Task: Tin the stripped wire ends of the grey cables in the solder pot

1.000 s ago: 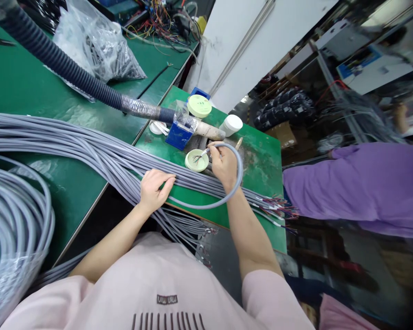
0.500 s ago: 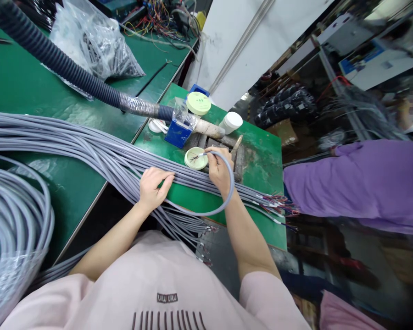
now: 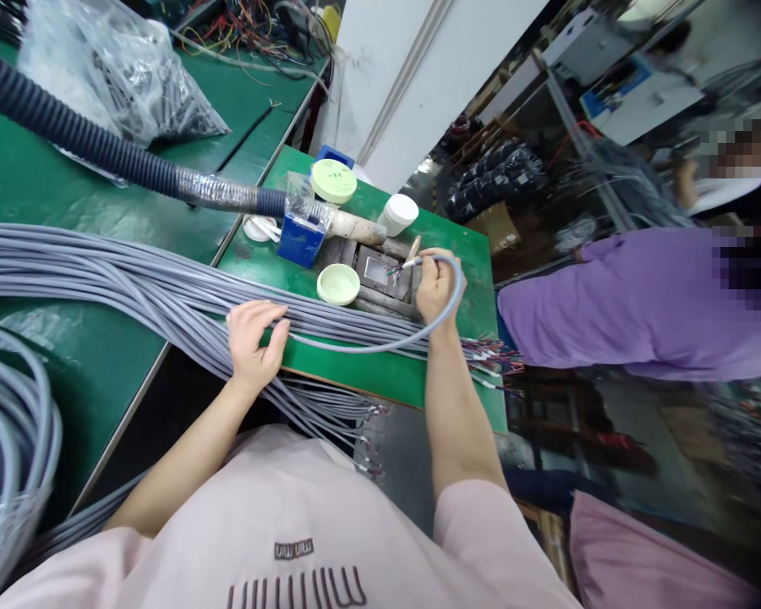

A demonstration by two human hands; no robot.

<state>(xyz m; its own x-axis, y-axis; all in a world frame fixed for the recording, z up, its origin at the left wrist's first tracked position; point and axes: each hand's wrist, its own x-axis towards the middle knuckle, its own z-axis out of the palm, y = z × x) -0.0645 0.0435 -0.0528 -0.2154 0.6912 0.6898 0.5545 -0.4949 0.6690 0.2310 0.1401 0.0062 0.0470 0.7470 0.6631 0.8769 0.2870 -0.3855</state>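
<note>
My right hand [image 3: 438, 289] pinches a grey cable [image 3: 380, 348] near its stripped end, and the cable loops back over the wrist toward my left hand. Its fanned, thin coloured wires [image 3: 394, 272] point left, at the shiny rectangular well of a metal solder pot [image 3: 385, 286]; whether they touch the surface I cannot tell. My left hand [image 3: 252, 340] lies on the bundle of grey cables [image 3: 183, 283], thumb apart from the fingers. Just left of the pot sits a shallow pale-green dish [image 3: 338, 301].
A ribbed extraction hose [image 3: 133, 161] ends above the pot beside a blue box [image 3: 300, 240]. A green-lidded tub [image 3: 333, 181] and a white jar [image 3: 398, 215] stand behind. Coiled cable [image 3: 13, 423] lies at left. A person in a purple top [image 3: 647, 304] is at right.
My right hand has carried the cable end rightward from over the pale-green dish to the solder pot. My left hand stays on the bundle. The view has shifted a little.
</note>
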